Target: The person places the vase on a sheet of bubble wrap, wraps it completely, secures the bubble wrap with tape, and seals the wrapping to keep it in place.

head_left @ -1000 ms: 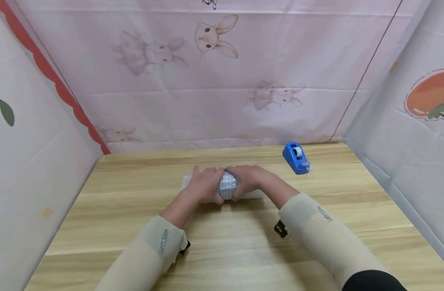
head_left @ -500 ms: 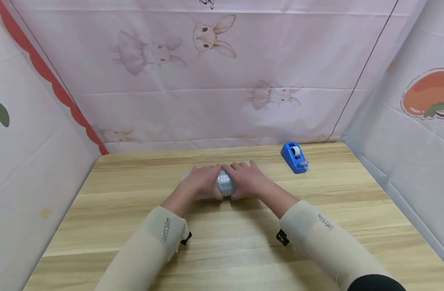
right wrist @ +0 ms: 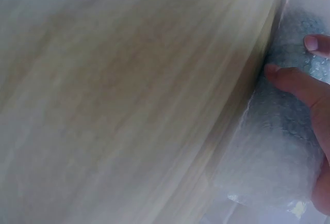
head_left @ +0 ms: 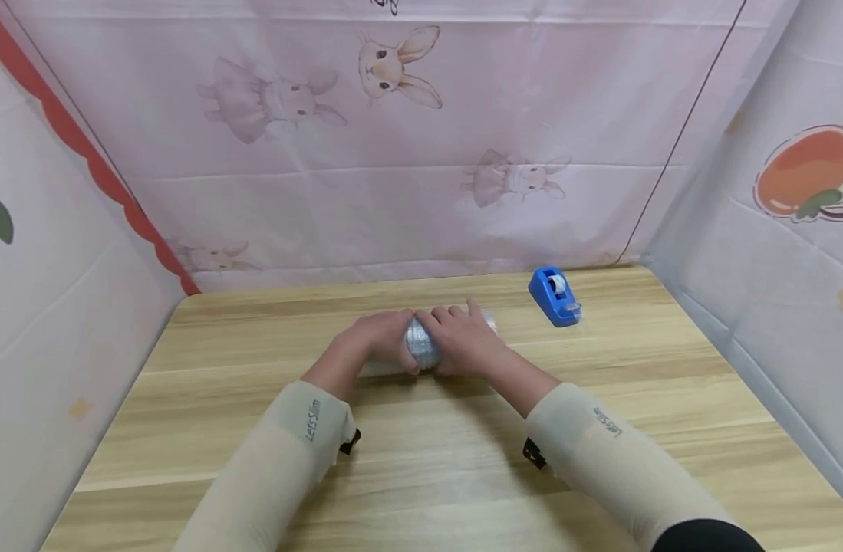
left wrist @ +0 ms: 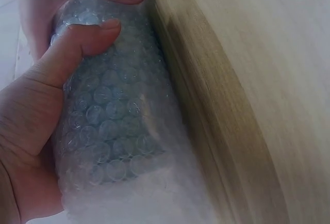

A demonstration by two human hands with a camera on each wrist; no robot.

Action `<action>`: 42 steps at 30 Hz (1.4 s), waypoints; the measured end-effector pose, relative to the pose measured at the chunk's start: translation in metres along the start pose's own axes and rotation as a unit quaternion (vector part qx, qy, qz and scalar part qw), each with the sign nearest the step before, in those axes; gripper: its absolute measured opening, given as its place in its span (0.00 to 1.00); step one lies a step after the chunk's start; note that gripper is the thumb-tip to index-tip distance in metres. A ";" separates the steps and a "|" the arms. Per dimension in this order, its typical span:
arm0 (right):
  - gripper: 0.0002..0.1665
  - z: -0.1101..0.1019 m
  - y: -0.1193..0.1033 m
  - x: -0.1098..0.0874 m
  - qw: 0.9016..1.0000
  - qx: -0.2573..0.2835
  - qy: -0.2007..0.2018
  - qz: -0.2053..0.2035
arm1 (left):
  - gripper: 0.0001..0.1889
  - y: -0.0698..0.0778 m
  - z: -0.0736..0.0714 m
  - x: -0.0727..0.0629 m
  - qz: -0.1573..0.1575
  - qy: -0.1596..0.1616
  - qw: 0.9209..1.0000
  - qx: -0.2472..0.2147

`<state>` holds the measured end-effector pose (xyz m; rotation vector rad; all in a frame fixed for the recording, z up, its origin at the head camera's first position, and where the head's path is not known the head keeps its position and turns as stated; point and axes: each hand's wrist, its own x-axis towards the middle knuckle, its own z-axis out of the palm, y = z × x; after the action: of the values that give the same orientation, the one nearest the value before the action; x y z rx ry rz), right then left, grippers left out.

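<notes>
A roll of clear bubble wrap [head_left: 421, 343] lies crosswise on the wooden table, wrapped round something greyish inside that I cannot make out. My left hand [head_left: 385, 339] grips it left of the middle, and my right hand [head_left: 466, 340] grips it just to the right. Both thumbs lie on the near side, the fingers over the top and far side. In the left wrist view the bubbles of the wrap [left wrist: 113, 121] show clearly beside my left hand [left wrist: 38, 100]. The right wrist view has the roll's smoother, loose end [right wrist: 268, 167] beyond my right hand [right wrist: 319, 100].
A blue tape dispenser [head_left: 555, 297] with a tape roll stands at the table's back right. Pink cloth with rabbit prints [head_left: 393, 215] hangs behind the table [head_left: 421, 460], and white printed cloth [head_left: 759, 291] lines the sides.
The right hand has shifted its hold, its fingers now spread farther over the roll. A pale end seen below the right hand is now hidden there; some wrap shows above it. The view drifted slightly.
</notes>
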<state>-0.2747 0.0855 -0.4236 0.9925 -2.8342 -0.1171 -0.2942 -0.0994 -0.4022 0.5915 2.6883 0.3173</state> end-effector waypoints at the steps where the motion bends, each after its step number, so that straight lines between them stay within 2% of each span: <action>1: 0.60 0.000 0.000 0.001 1.000 0.002 0.002 -0.001 | 0.44 0.000 0.000 0.000 -0.001 0.000 1.000 -0.001; 5: 0.59 0.001 0.001 0.003 1.000 0.012 0.002 -0.004 | 0.44 -0.002 0.001 0.000 0.000 0.010 1.000 0.001; 11: 0.57 0.001 0.006 0.005 1.000 0.028 -0.010 -0.005 | 0.44 -0.001 0.009 -0.003 0.014 0.054 0.998 0.024; 18: 0.55 -0.001 0.011 0.008 0.995 0.082 -0.058 0.007 | 0.44 0.006 0.015 -0.013 0.028 0.095 0.993 0.062; 24: 0.51 -0.006 0.017 0.012 0.985 0.145 -0.097 -0.011 | 0.44 0.011 0.022 -0.021 0.040 0.124 0.986 0.105; 27: 0.47 -0.008 0.020 0.014 0.976 0.182 -0.120 -0.026 | 0.44 0.015 0.024 -0.025 0.044 0.141 0.981 0.123; 32: 0.45 -0.012 0.025 0.016 0.944 0.276 -0.178 -0.016 | 0.45 0.020 0.031 -0.028 0.052 0.160 0.973 0.158; 35: 0.44 -0.013 0.027 0.015 0.929 0.310 -0.204 -0.003 | 0.45 0.022 0.034 -0.029 0.052 0.164 0.970 0.171; 39: 0.45 -0.013 0.028 0.015 0.919 0.331 -0.214 0.002 | 0.42 0.023 0.032 -0.027 0.047 0.160 0.971 0.170; 42: 0.48 -0.013 0.029 0.015 0.919 0.336 -0.209 0.001 | 0.41 0.022 0.027 -0.025 0.044 0.149 0.974 0.163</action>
<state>-0.3017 0.0981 -0.4058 1.1863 -3.3442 0.7926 -0.2539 -0.0873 -0.4130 0.8161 3.0371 -0.0187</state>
